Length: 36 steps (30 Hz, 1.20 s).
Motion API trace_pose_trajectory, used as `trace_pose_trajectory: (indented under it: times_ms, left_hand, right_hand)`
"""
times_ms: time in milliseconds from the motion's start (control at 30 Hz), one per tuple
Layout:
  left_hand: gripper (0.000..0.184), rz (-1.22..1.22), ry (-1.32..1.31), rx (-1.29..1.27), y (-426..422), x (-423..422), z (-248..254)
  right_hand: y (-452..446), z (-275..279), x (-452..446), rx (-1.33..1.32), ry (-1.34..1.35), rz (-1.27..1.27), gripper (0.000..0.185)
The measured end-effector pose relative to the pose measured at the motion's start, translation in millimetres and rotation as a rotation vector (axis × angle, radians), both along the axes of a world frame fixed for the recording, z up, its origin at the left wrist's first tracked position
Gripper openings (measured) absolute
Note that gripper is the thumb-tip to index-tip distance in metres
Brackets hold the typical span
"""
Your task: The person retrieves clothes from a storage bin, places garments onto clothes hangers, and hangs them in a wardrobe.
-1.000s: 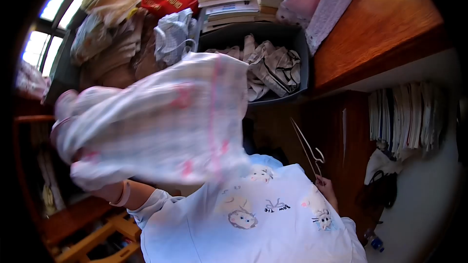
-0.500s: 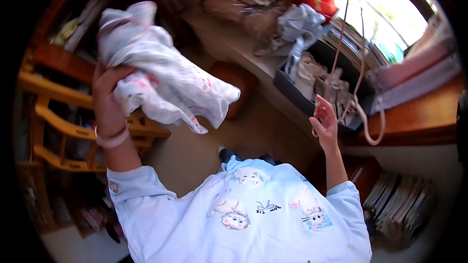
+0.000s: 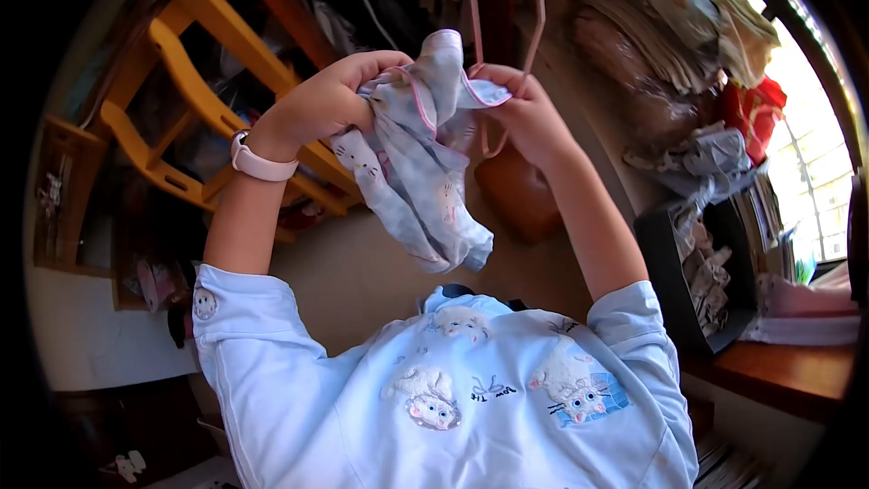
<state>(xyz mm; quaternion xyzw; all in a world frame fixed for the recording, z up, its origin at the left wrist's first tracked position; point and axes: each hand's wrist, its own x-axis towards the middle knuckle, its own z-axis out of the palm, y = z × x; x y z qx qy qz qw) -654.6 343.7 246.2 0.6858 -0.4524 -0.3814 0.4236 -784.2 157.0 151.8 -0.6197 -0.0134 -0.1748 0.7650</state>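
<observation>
A small, pale garment (image 3: pixel 418 183) with pink piping and printed animal faces hangs bunched in front of me. My left hand (image 3: pixel 330 98) is closed on its gathered cloth, on the left side. At the garment's upper right edge, my right hand (image 3: pixel 532 118) pinches the piped hem. A pink clothes hanger (image 3: pixel 475 14) passes through the same hand, its hook pointing up and to the right. Part of the hanger's lower bar shows beside the cloth; whether it is inside the garment I cannot tell.
A yellow wooden chair (image 3: pixel 186 81) stands to the left, with a brown stool (image 3: pixel 518 197) beyond the garment. On the right, a dark box (image 3: pixel 674 258) of crumpled cloth sits by the window. Folded, plastic-wrapped fabric (image 3: pixel 625 54) and a red bag (image 3: pixel 753 118) lie behind it.
My right hand has moved from beside the box, bringing the hanger to the garment, and now pinches the hem. The left hand has brought the garment toward the middle. My view has turned left.
</observation>
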Motion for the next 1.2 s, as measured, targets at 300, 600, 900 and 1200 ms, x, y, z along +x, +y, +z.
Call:
trace_pose_trajectory:
  times_ms: [300, 600, 900, 1200]
  left_hand:
    - [0.041, 0.406, 0.411, -0.347, 84.2, 79.3, -34.5]
    - [0.063, 0.908, -0.918, 0.140, 72.8, 66.4, -68.5]
    - [0.012, 0.717, 1.166, -0.322, 88.6, 74.2, -129.7]
    - [0.045, 0.313, 1.405, -1.149, 131.0, -19.5, -107.8]
  right_hand:
    - [7.8, 87.8, 64.8, 0.140, 0.058, 0.008, 0.016]
    - [51.6, 123.7, 80.4, 0.406, 0.203, 0.139, 0.020]
    - [-9.0, 109.7, 72.6, 0.585, 0.136, 0.309, 0.024]
    - [-37.9, -11.8, 22.4, 0.864, 0.286, 0.225, 0.036]
